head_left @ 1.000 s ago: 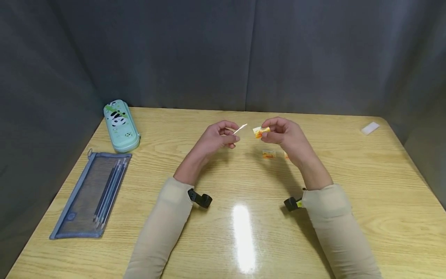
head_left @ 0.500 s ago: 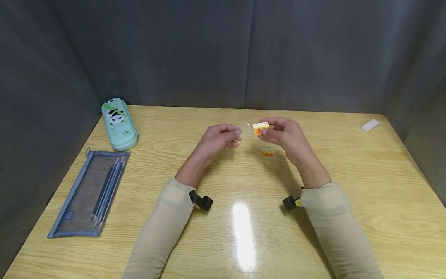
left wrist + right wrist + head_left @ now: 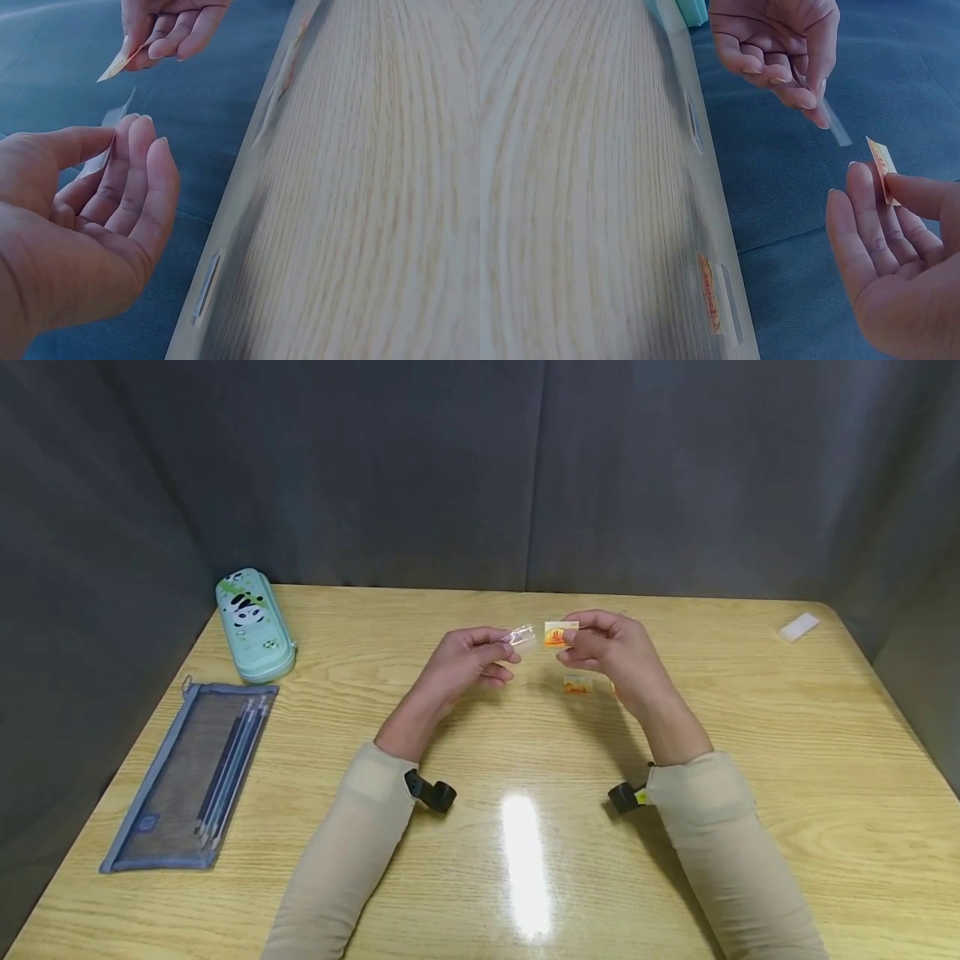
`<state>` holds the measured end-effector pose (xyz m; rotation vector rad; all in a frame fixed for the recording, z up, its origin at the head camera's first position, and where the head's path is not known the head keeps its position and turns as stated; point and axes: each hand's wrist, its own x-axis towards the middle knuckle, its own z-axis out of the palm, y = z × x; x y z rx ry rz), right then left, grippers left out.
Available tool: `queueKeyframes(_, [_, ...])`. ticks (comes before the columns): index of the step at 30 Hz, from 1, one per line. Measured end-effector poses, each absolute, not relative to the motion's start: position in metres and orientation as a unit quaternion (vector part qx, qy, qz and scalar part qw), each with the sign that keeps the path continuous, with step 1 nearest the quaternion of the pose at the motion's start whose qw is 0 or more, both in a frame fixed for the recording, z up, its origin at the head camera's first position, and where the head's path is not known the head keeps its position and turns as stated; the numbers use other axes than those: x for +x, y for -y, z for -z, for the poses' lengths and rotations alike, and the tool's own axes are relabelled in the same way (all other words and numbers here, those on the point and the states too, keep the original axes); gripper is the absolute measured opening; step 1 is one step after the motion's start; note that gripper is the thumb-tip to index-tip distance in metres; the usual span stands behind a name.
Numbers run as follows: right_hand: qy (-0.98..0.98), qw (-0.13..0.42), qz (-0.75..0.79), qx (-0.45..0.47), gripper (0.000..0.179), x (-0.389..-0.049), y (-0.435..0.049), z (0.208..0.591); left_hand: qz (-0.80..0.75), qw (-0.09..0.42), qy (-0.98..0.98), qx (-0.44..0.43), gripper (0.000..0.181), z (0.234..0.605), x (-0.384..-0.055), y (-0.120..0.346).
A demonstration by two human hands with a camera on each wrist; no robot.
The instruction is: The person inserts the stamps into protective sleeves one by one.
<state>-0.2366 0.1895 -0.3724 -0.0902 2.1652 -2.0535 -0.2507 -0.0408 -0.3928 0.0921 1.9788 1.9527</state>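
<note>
With left hand (image 3: pixel 468 662) and right hand (image 3: pixel 615 647) raised face to face, pinching one small piece apiece between thumb and fingers. Backed by a dark curtain (image 3: pixel 337 485) and held up over a pale wooden tabletop (image 3: pixel 817 735).

Off to the left on that surface, well apart from the action: a see-through blue pouch (image 3: pixel 172 777) with pencils (image 3: pixel 234 768) inside and, just beyond, a mint pencil case (image 3: pixel 255 631) with a panda on top. Far over to the right, near the edge: a small white block (image 3: pixel 798 627).

Gripped in the right hand, off the tabletop: a yellow-and-orange card (image 3: pixel 557 633). Tilted one second ago, now squared up with its printed face toward the head camera. Lying flat below, nearer the body: a second card (image 3: pixel 577 685) in similar colours.

Slightest of all, gripped in the left hand: a clear plastic strip (image 3: pixel 522 637), perhaps a sleeve. Seen edge-on as a bright line one second ago, now turned broadside and catching the light.

Judged together, a shift toward better alignment of both pieces. Near each other now, ends facing, but not touching in either wrist view. Too glassy to tell whether any opening shows.
</note>
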Motion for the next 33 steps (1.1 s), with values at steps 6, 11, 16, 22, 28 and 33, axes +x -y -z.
queueKeyframes(6, [-0.733,0.084,0.674,-0.021,0.019,-0.2366,-0.1889,0.3713,-0.678,0.189,-0.711,0.02,0.026,0.3919,-0.2509,0.0411])
queueKeyframes(11, [-0.741,0.083,0.666,-0.02,0.019,-0.2367,-0.1884,0.3705,-0.676,0.183,-0.714,0.026,0.026,0.392,-0.2508,0.041])
queueKeyframes(16, [-0.742,0.084,0.665,-0.02,0.019,-0.2367,-0.1879,0.3703,-0.682,0.168,-0.712,0.029,0.028,0.3915,-0.2511,0.0409])
queueKeyframes(22, [-0.743,0.081,0.664,-0.024,0.017,-0.2365,-0.1867,0.3718,-0.689,0.153,-0.707,0.047,0.028,0.3912,-0.2507,0.0428])
queueKeyframes(28, [-0.74,0.069,0.668,-0.028,0.014,-0.2373,-0.1856,0.3722,-0.686,0.15,-0.709,0.06,0.028,0.3923,-0.2523,0.0438])
queueKeyframes(33, [-0.732,0.059,0.679,-0.023,0.012,-0.2365,-0.1868,0.3723,-0.689,0.143,-0.708,0.06,0.027,0.3925,-0.2518,0.0436])
